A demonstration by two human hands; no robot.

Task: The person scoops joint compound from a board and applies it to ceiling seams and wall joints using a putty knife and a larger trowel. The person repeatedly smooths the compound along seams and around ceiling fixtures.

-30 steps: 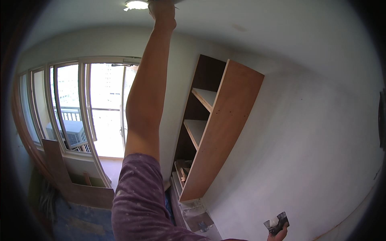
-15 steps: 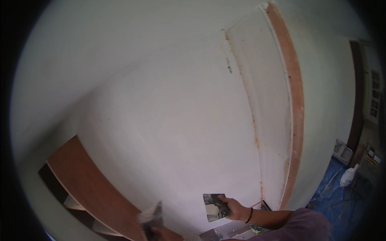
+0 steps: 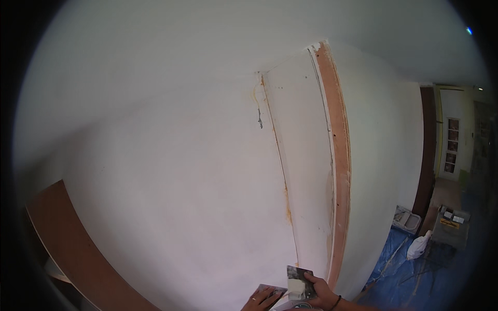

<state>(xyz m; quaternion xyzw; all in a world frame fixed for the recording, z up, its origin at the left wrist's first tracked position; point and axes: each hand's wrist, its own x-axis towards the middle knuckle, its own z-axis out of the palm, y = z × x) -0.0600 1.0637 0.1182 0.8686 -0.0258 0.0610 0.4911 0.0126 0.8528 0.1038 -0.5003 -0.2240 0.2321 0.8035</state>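
Observation:
Low in the picture, my right hand [image 3: 322, 294] is closed on a wide flat scraper blade [image 3: 300, 277], thumb over its upper side. A pale patch of filler [image 3: 296, 289] lies on that blade. Close to its left, my left hand [image 3: 259, 300] grips a second flat scraper blade [image 3: 277, 290], its fingers bent across the face. The two blades nearly meet. Before me stands a pale wall [image 3: 197, 181], with an orange-brown stained corner line [image 3: 282, 181] running down it. Both forearms are mostly cut off by the lower edge.
A reddish-brown wooden strip [image 3: 340, 150] runs down the wall's right side. At lower left is a brown wooden panel [image 3: 85, 249] with shelves behind. Blue sheeting [image 3: 389, 262], a white bag [image 3: 419, 246] and a grey tray [image 3: 407, 220] lie on the right. A door [image 3: 452, 140] stands farther back.
My view has turned to the right. My left hand has moved in from the far left with its blade and is now beside the right hand's blade.

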